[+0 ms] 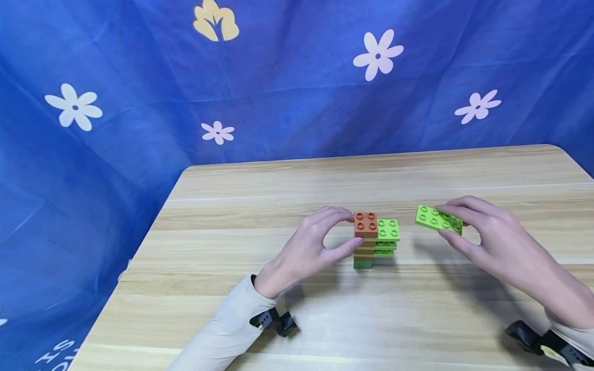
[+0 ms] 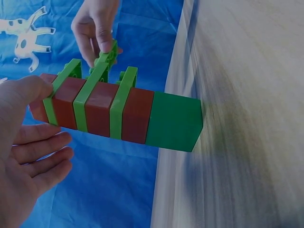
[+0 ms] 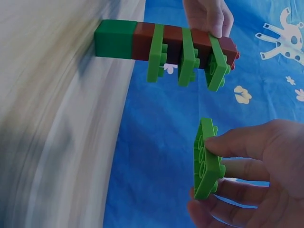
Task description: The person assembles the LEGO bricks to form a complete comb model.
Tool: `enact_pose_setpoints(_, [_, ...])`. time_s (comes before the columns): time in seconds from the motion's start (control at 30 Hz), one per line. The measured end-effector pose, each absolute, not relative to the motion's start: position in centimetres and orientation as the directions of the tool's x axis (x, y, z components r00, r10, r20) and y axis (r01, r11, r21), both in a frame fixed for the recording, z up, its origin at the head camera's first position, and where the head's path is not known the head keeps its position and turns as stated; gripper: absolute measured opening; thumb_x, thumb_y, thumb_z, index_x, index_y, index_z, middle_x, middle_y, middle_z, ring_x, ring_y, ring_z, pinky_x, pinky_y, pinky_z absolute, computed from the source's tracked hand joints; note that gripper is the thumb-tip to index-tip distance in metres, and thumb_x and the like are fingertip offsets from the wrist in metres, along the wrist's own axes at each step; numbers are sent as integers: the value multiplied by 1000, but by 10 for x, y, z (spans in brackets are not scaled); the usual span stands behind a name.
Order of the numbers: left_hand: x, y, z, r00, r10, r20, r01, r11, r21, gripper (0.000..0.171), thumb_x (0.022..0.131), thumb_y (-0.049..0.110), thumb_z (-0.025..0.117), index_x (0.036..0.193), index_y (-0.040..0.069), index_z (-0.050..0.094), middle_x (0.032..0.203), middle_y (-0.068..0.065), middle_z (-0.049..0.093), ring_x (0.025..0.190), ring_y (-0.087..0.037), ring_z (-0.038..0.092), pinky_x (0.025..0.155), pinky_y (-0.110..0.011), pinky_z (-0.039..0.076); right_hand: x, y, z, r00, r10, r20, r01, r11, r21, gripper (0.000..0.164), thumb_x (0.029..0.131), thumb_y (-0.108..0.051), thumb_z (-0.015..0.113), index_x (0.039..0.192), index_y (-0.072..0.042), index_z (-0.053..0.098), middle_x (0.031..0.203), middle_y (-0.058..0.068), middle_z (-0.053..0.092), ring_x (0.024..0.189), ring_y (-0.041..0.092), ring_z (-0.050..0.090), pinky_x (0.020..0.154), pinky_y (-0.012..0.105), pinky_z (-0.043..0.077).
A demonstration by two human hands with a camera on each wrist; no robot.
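Observation:
A tower of building bricks (image 1: 365, 225) stands upright on the table. Its base is a dark green brick (image 2: 174, 121); above it brown bricks alternate with thin light green plates (image 3: 186, 57) that jut out toward the right. My left hand (image 1: 310, 243) pinches the tower near its top, thumb on the near side and forefinger behind. To the right of it, my right hand (image 1: 498, 239) holds a loose light green plate (image 3: 209, 164) between thumb and fingers. That plate is raised over the table, studs up and slightly tilted, apart from the tower.
The wood-grain table (image 1: 223, 221) extends around both hands, with a rounded far-left corner. Behind it and down its left side hangs a blue cloth (image 1: 297, 77) with white flowers. Black wrist cameras (image 1: 278, 322) are strapped at both sleeves.

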State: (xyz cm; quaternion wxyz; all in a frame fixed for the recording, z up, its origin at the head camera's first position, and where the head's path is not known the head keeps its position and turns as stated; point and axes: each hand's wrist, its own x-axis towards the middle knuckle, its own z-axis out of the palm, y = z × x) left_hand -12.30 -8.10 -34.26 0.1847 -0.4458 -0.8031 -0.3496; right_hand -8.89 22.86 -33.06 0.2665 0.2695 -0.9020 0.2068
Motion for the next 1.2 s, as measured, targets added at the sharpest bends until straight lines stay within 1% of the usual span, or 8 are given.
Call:
enact_pose_setpoints(0.07, [-123, -81, -343, -534, 587, 609, 845, 358, 396, 35, 86, 21, 72, 111, -1, 65, 112, -13, 67, 111, -21, 61, 103, -23, 43, -89, 225, -327, -707, -385, 594, -603, 767, -221, 47, 69, -5, 80, 114, -3, 68, 106, 6, 66, 93, 24, 65, 77, 36, 48])
enact_pose_setpoints(0.13, [-123, -81, -343, -533, 587, 610, 846, 357, 395, 35, 86, 21, 72, 111, -2, 65, 112, -13, 67, 111, -21, 61, 103, -23, 43, -89, 223, -325, -701, -394, 595, -611, 761, -217, 47, 69, -4, 80, 115, -3, 68, 106, 5, 66, 93, 23, 65, 76, 35, 48])
enact_pose_setpoints(0.4, [-123, -82, -343, -526, 590, 613, 851, 362, 381, 35, 86, 21, 71, 111, -2, 65, 111, -13, 67, 111, -22, 61, 103, -23, 43, -90, 213, -311, -660, -427, 618, -664, 716, -214, 47, 71, -3, 78, 116, -2, 67, 106, 5, 65, 91, 20, 63, 76, 23, 45])
enact_pose_setpoints(0.47, [-122, -82, -343, -524, 592, 613, 852, 365, 376, 35, 86, 21, 71, 111, -2, 65, 112, -14, 67, 111, -22, 61, 103, -23, 43, -90, 210, -307, -654, -440, 615, -674, 708, -210, 47, 72, -3, 77, 117, -2, 67, 106, 4, 65, 91, 19, 63, 76, 22, 45])
enact_pose_setpoints(0.6, [-122, -82, -343, -519, 594, 615, 855, 367, 368, 35, 87, 21, 71, 112, -3, 65, 112, -14, 67, 111, -22, 60, 103, -23, 43, -91, 202, -302, -640, -467, 610, -698, 685, -209, 46, 73, -4, 77, 117, -3, 67, 107, 3, 65, 92, 18, 63, 76, 25, 48])
enact_pose_setpoints(0.93, [-122, -81, -343, -520, 595, 613, 854, 369, 366, 36, 87, 21, 71, 112, -3, 64, 112, -14, 67, 111, -22, 60, 103, -22, 43, -93, 193, -295, -600, -508, 618, -744, 638, -197, 36, 81, -9, 73, 115, -2, 67, 107, 5, 64, 90, 17, 64, 72, 25, 51])
enact_pose_setpoints(1.1, [-122, -81, -343, -517, 594, 616, 856, 370, 361, 36, 86, 20, 71, 112, -3, 64, 112, -14, 67, 110, -22, 61, 103, -22, 43, -95, 189, -294, -582, -525, 621, -763, 616, -195, 33, 86, -17, 70, 115, -1, 67, 107, 5, 65, 92, 17, 64, 74, 26, 51])
enact_pose_setpoints(1.2, [-122, -81, -343, -517, 593, 617, 856, 370, 361, 35, 86, 20, 71, 112, -3, 64, 111, -14, 67, 110, -22, 61, 102, -22, 43, -96, 185, -294, -570, -537, 622, -780, 591, -205, 33, 90, -22, 66, 116, -1, 67, 107, 4, 64, 93, 16, 63, 75, 23, 51])
